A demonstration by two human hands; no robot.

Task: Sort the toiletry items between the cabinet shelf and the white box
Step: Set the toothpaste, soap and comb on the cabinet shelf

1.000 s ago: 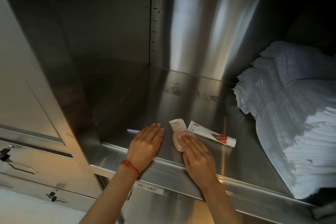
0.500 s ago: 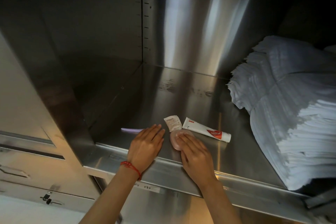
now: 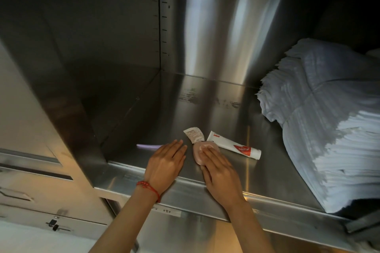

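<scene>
On the steel cabinet shelf (image 3: pixel 273 174) lie a pink oval soap (image 3: pixel 199 151), a small white sachet (image 3: pixel 194 134) behind it, and a white toothpaste tube (image 3: pixel 232 147) with a red mark to the right. A thin purple item (image 3: pixel 148 146) sticks out leftward from under my left hand (image 3: pixel 165 165), which rests flat, palm down, on the shelf's front. My right hand (image 3: pixel 220 174) lies flat with its fingers on top of the soap, not closed around it. The white box is out of sight.
A tall stack of folded white cloths (image 3: pixel 327 125) fills the shelf's right side. The cabinet's steel side wall (image 3: pixel 67 92) stands at left, with a drawer front and latch (image 3: pixel 53 224) lower left. The shelf's back half is bare steel.
Both hands have stayed in place on the shelf. The view has shifted slightly; the items have not moved.
</scene>
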